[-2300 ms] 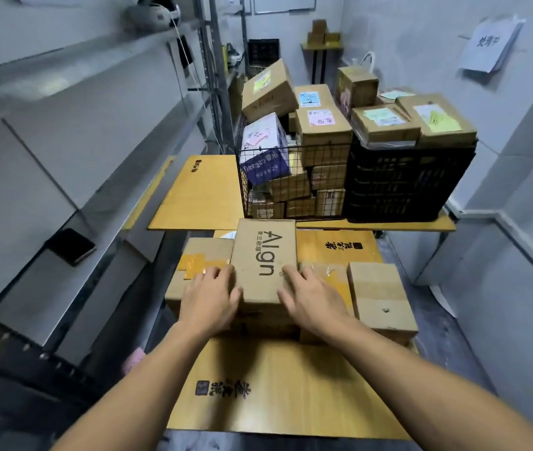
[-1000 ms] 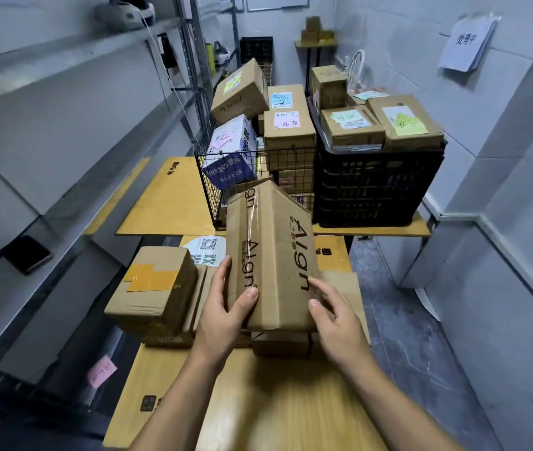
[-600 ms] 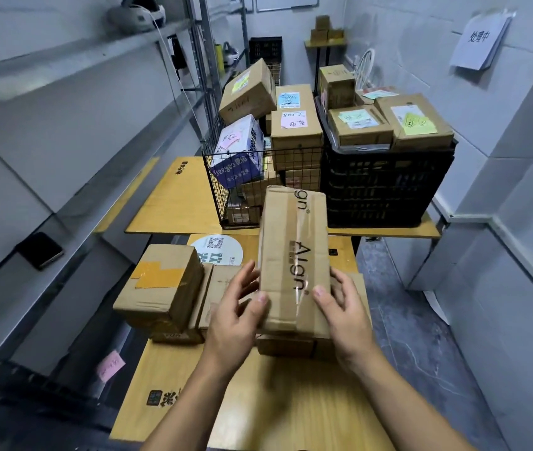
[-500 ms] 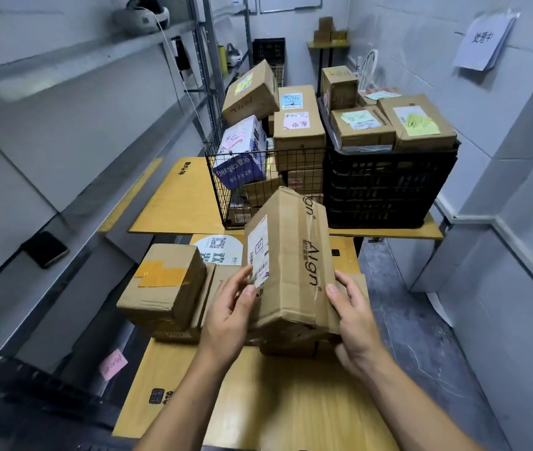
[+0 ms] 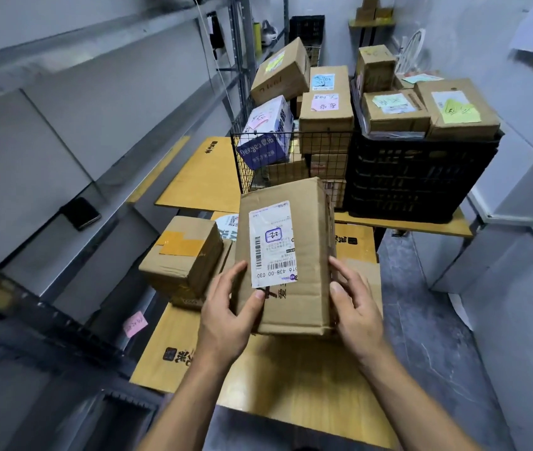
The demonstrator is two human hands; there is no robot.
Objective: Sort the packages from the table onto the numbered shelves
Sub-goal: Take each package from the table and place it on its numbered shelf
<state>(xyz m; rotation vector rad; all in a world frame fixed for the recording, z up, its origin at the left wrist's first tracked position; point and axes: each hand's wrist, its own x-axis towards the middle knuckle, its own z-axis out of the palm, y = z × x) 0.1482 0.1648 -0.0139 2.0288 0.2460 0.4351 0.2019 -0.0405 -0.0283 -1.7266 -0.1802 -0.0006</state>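
I hold a brown cardboard package (image 5: 304,255) upright above the wooden table (image 5: 284,379). A white shipping label with barcodes and a boxed handwritten number faces me. My left hand (image 5: 226,314) grips its lower left edge, thumb on the front. On the lower right side my right hand (image 5: 356,307) clasps it. More packages stay on the table: one with yellow tape (image 5: 180,252) to the left, and flatter ones partly hidden behind the held box.
Grey metal shelves (image 5: 105,177) run along the left, with a black phone (image 5: 80,212) on one. Farther back a wire basket (image 5: 258,164) and a black crate (image 5: 421,177) hold several labelled boxes. A pink note (image 5: 135,323) sticks on the shelf edge.
I lifted the package off the pile and turned it in both hands. The printed side rotated away and the shipping label now faces me.
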